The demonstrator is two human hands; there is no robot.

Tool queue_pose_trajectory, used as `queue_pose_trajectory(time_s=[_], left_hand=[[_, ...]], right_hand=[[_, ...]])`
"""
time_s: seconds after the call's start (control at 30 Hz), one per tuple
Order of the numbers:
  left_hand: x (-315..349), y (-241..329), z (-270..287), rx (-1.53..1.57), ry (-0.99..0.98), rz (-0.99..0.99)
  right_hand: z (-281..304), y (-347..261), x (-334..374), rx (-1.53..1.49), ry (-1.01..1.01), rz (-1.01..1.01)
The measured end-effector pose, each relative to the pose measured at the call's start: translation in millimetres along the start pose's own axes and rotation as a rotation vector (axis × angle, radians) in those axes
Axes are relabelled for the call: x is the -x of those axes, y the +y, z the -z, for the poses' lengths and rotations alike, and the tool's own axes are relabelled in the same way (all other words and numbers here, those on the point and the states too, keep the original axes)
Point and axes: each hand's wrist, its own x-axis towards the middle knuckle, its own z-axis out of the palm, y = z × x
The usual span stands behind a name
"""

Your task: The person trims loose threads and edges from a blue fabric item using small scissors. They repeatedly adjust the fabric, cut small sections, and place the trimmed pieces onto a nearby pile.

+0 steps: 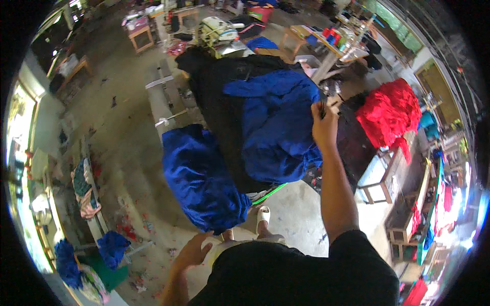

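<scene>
A blue garment [278,127], with what looks like a sleeve spread toward the left, lies on a black cloth [224,102] in front of me. My right hand [325,125] reaches out to the garment's far right edge, its fingers closed around a small dark object too small to name. Low on the left, my left hand [193,252] hangs with fingers apart and nothing in it. It is just below a second pile of blue fabric [201,178], which lies along the near left side of the black cloth.
Bunched red fabric [390,112] sits to the right, beside a wooden stand [380,181]. Farther off is a table [326,43] with thread spools. A bench [84,188] with cloth stands at left. My foot in a white sandal [263,217] shows below.
</scene>
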Motion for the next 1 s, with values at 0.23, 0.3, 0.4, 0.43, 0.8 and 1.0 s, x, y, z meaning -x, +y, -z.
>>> queue_pose_trajectory(time_s=[0.23,0.3,0.4,0.43,0.8,1.0], left_hand=[[-101,72,80,0.216,0.106,-0.459],[-128,110,95,0.157,0.236,-0.562],[-185,145,92,0.108,0.451,-0.666],[-207,167,88,0.069,0.497,-0.744],[-387,315,55,-0.428,0.378,-0.623],[-342,455,165,0.428,0.436,-1.024]], right_hand=[[-20,64,90,0.09,-0.12,-0.236],[-17,89,93,0.12,-0.234,-0.328],[-12,69,83,-0.01,-0.37,-0.169],[-10,71,83,-0.077,-0.384,-0.128],[42,49,172,-0.299,-0.335,-0.306],[159,146,347,-0.171,-0.198,-0.77]])
